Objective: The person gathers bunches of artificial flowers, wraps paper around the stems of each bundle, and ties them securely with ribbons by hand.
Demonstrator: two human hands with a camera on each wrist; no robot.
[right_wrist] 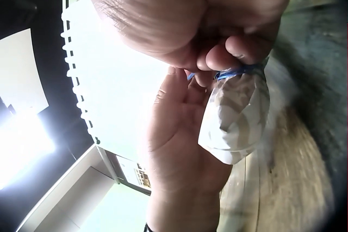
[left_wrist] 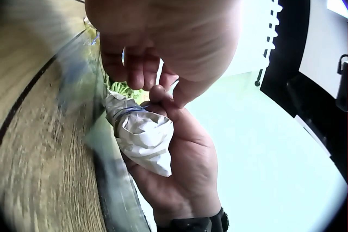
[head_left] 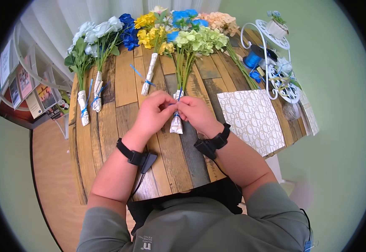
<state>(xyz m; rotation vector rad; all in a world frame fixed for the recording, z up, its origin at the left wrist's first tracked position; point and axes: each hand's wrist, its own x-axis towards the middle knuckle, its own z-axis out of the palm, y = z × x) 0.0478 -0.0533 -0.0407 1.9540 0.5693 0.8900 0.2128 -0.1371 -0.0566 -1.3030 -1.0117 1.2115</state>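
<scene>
A bunch of pale green artificial flowers (head_left: 201, 40) lies on the wooden table, its stem ends wrapped in patterned white paper (head_left: 176, 126). Blue ribbon (right_wrist: 239, 72) circles this wrap just above its folded end. My left hand (head_left: 152, 112) and right hand (head_left: 197, 113) meet over the wrap, thumbs and fingertips pinching the ribbon from either side. The left wrist view shows the fingertips close together beside the crumpled paper (left_wrist: 147, 139). Most of the ribbon between the fingers is hidden. Some right-hand fingers are tucked against the wrap in the right wrist view.
Wrapped white flowers (head_left: 103, 31) lie left; yellow flowers (head_left: 147, 37), dark blue and peach ones lie farther back. Patterned paper sheets (head_left: 252, 122) lie right. Behind them, a white wire stand (head_left: 271, 75) is near a blue ribbon spool (head_left: 253, 58). A magazine rack (head_left: 32, 80) stands left.
</scene>
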